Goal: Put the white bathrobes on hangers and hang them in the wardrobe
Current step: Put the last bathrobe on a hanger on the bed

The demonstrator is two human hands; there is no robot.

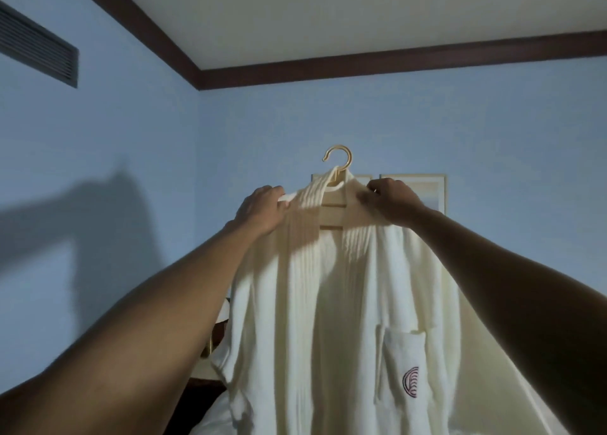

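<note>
A white bathrobe hangs on a pale wooden hanger held up high in front of me, its gold hook free in the air. My left hand grips the robe's left shoulder at the hanger's end. My right hand grips the right shoulder and collar. The ribbed collar drapes over the hanger's neck. A chest pocket with a dark red logo shows at lower right. No wardrobe is in view.
Blue walls meet in a corner behind the robe, under a dark wooden cornice and white ceiling. An air vent sits high on the left wall. Framed pictures hang behind my right hand. Dark furniture shows at lower left.
</note>
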